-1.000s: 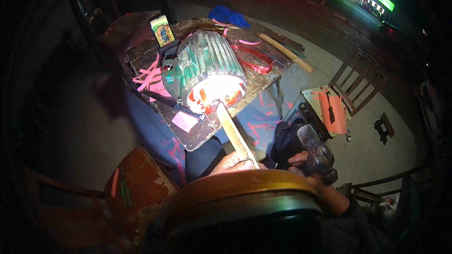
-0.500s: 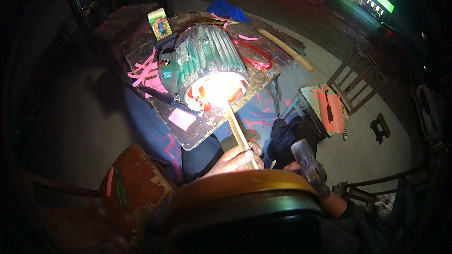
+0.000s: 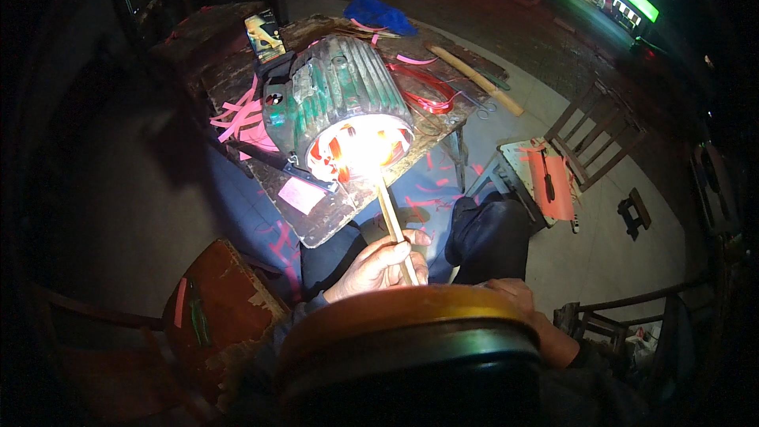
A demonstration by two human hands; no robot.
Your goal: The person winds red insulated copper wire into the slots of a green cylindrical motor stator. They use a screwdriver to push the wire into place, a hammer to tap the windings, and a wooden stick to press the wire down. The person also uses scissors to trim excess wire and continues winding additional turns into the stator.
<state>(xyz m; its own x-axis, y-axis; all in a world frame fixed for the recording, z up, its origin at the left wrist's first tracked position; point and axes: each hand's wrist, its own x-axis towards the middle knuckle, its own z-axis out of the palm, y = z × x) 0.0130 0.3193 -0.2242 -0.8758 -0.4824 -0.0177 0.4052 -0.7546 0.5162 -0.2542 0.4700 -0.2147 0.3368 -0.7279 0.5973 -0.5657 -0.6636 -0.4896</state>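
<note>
The electric motor (image 3: pixel 340 87), with a worn green ribbed casing, lies on its side on the wooden table. Its open end faces me, with red and white pieces inside, partly lost in glare. My left hand (image 3: pixel 379 266) is closed around a wooden stick (image 3: pixel 391 215), whose far tip reaches the lower edge of that opening. The stick's near end is hidden behind the rounded orange-and-dark object (image 3: pixel 411 306) at the bottom. Right of the stick, my right hand (image 3: pixel 512 292) is closed, partly covered by that rim. The hammer it held a moment earlier is now out of sight.
Pink strips (image 3: pixel 241 120), a pink card (image 3: pixel 300 195), a red wire coil (image 3: pixel 427 95), scissors (image 3: pixel 479 104) and a wooden rod (image 3: pixel 478 79) lie on the table (image 3: pixel 316 228). A chair (image 3: pixel 593 138) stands right; a brown seat (image 3: pixel 217 300) is at lower left.
My right hand has swung left and inward, taking the hammer out of view behind the rim. My left hand still grips the stick at the motor's opening. The view has shifted slightly.
</note>
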